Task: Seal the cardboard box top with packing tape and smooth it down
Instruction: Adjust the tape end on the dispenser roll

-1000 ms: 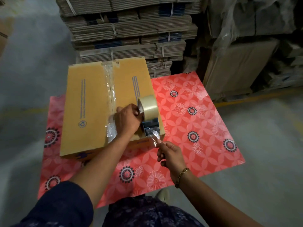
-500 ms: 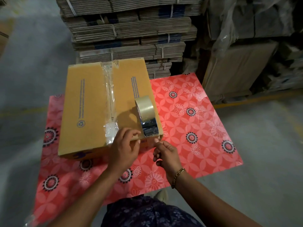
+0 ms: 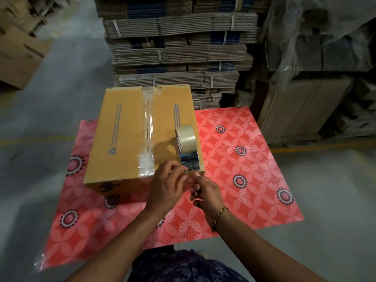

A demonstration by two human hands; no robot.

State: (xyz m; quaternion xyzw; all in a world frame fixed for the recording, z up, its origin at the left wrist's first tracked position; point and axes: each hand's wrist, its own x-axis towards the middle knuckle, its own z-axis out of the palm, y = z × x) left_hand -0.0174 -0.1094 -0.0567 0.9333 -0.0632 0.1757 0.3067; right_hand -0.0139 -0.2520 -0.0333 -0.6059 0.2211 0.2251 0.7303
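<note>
A closed yellow-brown cardboard box [image 3: 122, 135] lies on a red flowered sheet [image 3: 234, 163]. A strip of clear tape [image 3: 148, 127] runs along its centre seam, crumpled at the near end. A tape roll in a metal dispenser [image 3: 186, 145] rests on the box's near right corner. My left hand [image 3: 166, 188] and my right hand [image 3: 205, 192] meet just below that corner, fingertips pinching the loose clear tape end that leads from the dispenser. The tape end itself is barely visible between the fingers.
Bundled stacks of flat cardboard [image 3: 179, 47] rise right behind the box. Plastic-wrapped cartons [image 3: 317, 58] stand at the right, and loose boxes [image 3: 18, 51] at the far left. Grey concrete floor [image 3: 325, 200] surrounds the sheet.
My left hand let go of the tape roll, which now rests on the box corner, and dropped to the near edge to join my right hand at the tape end.
</note>
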